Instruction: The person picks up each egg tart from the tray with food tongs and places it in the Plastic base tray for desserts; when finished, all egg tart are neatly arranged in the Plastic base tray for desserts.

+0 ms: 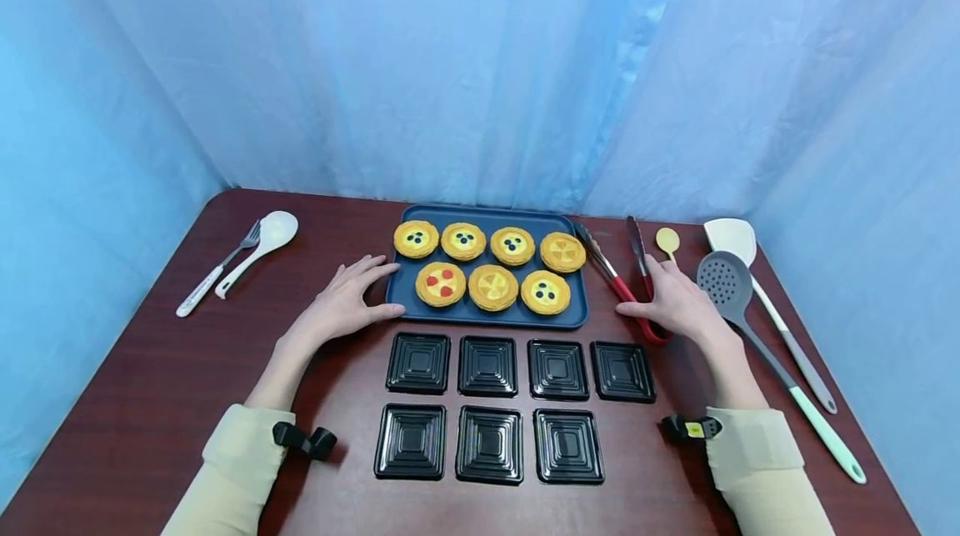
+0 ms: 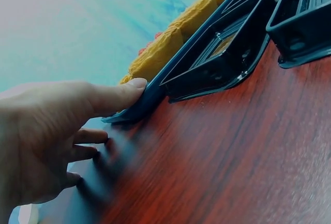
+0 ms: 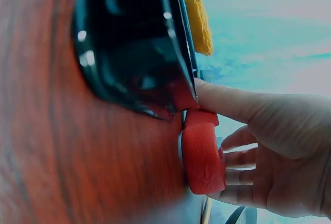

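In the head view my left hand (image 1: 348, 296) is at the left end of a dark blue tray (image 1: 578, 303), fingers spread and thumb tip right at its edge; it holds nothing. Round yellow egg tarts stand on the tray in two rows: several with blueberries (image 1: 512, 245), two plain-topped ones (image 1: 492, 288) and one with red fruit (image 1: 441, 283). Over the red-handled tongs (image 1: 624, 290), whose arms are spread apart, my right hand (image 1: 681, 298) lies with loosely spread fingers. In the right wrist view its thumb and fingers come close around the tongs' red handle end (image 3: 202, 157) without gripping it.
Several black square plastic containers (image 1: 487, 366) lie in two rows in front of the tray. To the left are a fork (image 1: 217, 269) and a white spoon (image 1: 273, 232). A grey skimmer (image 1: 726, 282), a white spatula (image 1: 731, 238) and a small yellow spoon (image 1: 667, 239) lie right.
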Action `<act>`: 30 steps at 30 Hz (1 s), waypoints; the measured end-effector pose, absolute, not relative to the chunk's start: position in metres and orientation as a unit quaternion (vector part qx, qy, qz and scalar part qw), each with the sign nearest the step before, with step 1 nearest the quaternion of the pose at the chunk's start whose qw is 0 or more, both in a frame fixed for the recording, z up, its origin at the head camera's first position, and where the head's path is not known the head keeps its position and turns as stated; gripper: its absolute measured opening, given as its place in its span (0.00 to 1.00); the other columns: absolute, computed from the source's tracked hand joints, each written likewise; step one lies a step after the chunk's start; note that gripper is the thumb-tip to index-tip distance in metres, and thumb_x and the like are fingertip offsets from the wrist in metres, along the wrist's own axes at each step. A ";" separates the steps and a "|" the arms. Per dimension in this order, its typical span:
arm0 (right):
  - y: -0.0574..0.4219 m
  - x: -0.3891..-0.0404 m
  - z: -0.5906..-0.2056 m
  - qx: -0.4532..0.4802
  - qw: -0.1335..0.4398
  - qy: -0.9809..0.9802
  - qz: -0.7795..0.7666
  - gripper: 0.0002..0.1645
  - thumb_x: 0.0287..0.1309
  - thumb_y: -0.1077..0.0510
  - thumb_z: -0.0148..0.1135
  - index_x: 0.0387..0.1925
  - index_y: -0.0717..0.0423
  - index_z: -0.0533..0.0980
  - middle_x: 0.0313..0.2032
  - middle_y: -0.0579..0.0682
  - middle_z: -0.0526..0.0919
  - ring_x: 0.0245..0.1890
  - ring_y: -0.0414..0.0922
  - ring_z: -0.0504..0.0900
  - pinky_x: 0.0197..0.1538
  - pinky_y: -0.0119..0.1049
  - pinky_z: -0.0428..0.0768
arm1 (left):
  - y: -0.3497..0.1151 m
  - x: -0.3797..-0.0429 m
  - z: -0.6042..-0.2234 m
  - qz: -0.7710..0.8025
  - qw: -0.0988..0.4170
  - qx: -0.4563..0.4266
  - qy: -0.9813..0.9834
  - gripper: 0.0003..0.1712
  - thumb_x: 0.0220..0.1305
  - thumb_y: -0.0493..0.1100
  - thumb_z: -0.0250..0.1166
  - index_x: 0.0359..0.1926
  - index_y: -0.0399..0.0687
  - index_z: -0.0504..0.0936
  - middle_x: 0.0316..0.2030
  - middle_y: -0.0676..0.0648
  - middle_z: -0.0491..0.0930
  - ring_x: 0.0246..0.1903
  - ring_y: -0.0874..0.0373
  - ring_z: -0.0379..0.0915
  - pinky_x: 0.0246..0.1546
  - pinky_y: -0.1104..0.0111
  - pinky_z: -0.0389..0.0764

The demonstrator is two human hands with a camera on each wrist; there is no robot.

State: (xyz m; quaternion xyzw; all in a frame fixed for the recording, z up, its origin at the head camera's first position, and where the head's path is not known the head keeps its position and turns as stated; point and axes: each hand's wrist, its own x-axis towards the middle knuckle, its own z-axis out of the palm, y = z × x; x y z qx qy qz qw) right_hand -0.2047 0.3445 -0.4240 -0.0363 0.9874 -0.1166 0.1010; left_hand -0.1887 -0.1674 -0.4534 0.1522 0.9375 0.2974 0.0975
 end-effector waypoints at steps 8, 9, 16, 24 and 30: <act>0.350 -0.206 -0.420 -0.053 0.099 0.986 -0.123 0.61 0.62 0.41 0.69 0.79 0.71 0.47 0.63 0.77 0.66 0.47 0.62 0.78 0.46 0.57 0.85 | -0.167 -0.190 -0.454 0.298 0.100 0.152 0.937 0.46 0.65 0.61 0.70 0.78 0.52 0.64 0.81 0.37 0.54 0.82 0.37 0.41 0.81 0.38 0.38; 0.351 -0.206 -0.419 -0.054 0.101 0.985 -0.125 0.60 0.64 0.42 0.68 0.79 0.71 0.47 0.66 0.78 0.64 0.51 0.65 0.77 0.51 0.61 0.83 | -0.167 -0.190 -0.454 0.297 0.100 0.151 0.937 0.46 0.65 0.61 0.70 0.79 0.52 0.64 0.80 0.37 0.54 0.82 0.37 0.42 0.81 0.38 0.38; 0.358 -0.202 -0.406 -0.064 0.106 0.980 -0.156 0.54 0.69 0.46 0.62 0.79 0.71 0.46 0.72 0.80 0.58 0.71 0.72 0.62 0.69 0.72 0.68 | -0.169 -0.189 -0.454 0.295 0.096 0.153 0.938 0.47 0.66 0.62 0.69 0.79 0.52 0.63 0.80 0.37 0.55 0.82 0.37 0.42 0.81 0.37 0.39; 0.367 -0.189 -0.383 -0.099 0.068 0.976 -0.183 0.52 0.69 0.47 0.64 0.79 0.68 0.50 0.66 0.71 0.67 0.52 0.60 0.74 0.49 0.56 0.78 | -0.168 -0.189 -0.454 0.298 0.097 0.154 0.937 0.47 0.66 0.62 0.69 0.79 0.51 0.63 0.80 0.36 0.55 0.82 0.36 0.42 0.81 0.38 0.39; 0.374 -0.182 -0.365 -0.119 0.040 0.966 -0.224 0.51 0.71 0.47 0.63 0.83 0.55 0.47 0.73 0.68 0.61 0.60 0.62 0.69 0.56 0.62 0.73 | -0.169 -0.188 -0.454 0.298 0.097 0.152 0.937 0.47 0.66 0.63 0.69 0.79 0.52 0.63 0.80 0.37 0.55 0.82 0.36 0.42 0.81 0.38 0.39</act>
